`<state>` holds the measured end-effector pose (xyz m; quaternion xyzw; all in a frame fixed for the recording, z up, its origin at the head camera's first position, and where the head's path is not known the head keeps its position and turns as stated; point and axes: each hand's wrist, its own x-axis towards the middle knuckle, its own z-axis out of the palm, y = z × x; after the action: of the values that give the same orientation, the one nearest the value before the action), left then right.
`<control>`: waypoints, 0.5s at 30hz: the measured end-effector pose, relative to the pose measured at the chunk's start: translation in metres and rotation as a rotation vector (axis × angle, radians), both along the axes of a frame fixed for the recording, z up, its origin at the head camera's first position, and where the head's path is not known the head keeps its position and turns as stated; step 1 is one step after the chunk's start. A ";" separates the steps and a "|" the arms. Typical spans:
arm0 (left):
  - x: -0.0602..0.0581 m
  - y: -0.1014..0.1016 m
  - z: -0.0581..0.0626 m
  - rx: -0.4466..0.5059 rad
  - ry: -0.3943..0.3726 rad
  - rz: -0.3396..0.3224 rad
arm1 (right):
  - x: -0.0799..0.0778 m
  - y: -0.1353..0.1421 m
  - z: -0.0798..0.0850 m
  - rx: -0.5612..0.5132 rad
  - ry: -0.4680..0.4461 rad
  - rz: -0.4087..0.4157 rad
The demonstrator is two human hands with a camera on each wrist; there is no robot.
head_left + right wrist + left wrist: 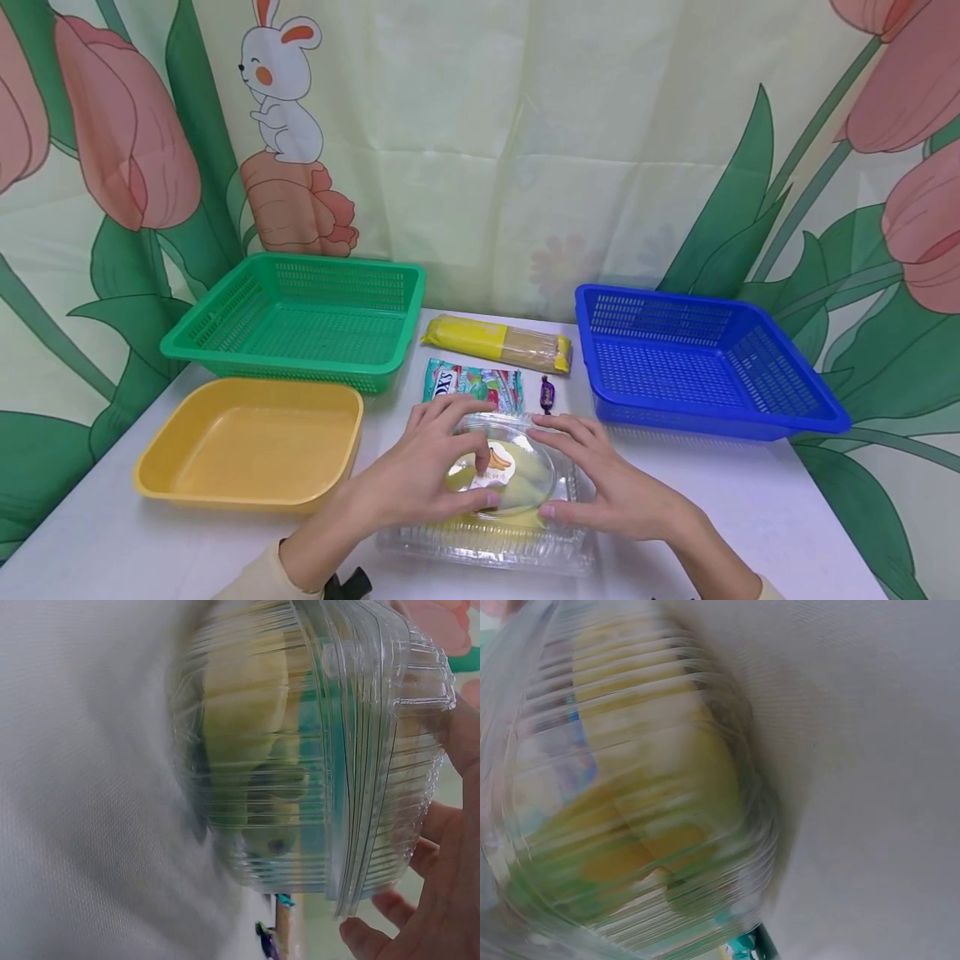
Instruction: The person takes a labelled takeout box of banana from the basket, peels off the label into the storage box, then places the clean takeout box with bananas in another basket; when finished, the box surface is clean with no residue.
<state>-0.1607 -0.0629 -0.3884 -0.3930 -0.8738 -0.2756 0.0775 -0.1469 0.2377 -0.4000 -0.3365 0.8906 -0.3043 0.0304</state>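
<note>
A clear plastic clamshell box (pixel 510 552) with yellow-green bananas (pixel 529 472) inside lies on the table before me. Its domed lid carries a white round label (pixel 501 461) with a banana picture. My left hand (pixel 423 471) rests over the lid's left part, fingers bent, thumb beside the label. On the right side, my right hand (pixel 611 487) spreads over the lid with fingers at the far corner and thumb nearer the front. In the right wrist view the lid and base edges (pixel 352 787) run close together beside my fingers.
Behind the box lie a candy bag (pixel 480 383), a small purple-wrapped candy (pixel 547 393) and a yellow noodle pack (pixel 498 342). A green basket (pixel 292 371) and a yellow tray (pixel 247 442) stand left; a blue basket (pixel 705 412) stands right. A printed curtain (pixel 465 167) hangs behind.
</note>
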 end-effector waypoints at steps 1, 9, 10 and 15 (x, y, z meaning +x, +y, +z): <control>0.000 0.000 0.000 -0.002 -0.004 0.001 | 0.000 0.000 0.000 0.002 0.003 0.000; 0.000 0.001 -0.001 -0.013 -0.021 -0.011 | 0.000 0.000 -0.001 0.006 0.032 0.010; 0.000 0.001 -0.001 -0.014 -0.021 -0.011 | 0.000 0.000 -0.001 0.007 0.035 0.010; -0.001 0.001 -0.002 -0.016 -0.012 -0.017 | 0.000 0.000 0.000 0.014 0.030 0.004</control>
<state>-0.1616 -0.0619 -0.3900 -0.3992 -0.8732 -0.2717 0.0666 -0.1468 0.2376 -0.4004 -0.3427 0.8924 -0.2930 0.0200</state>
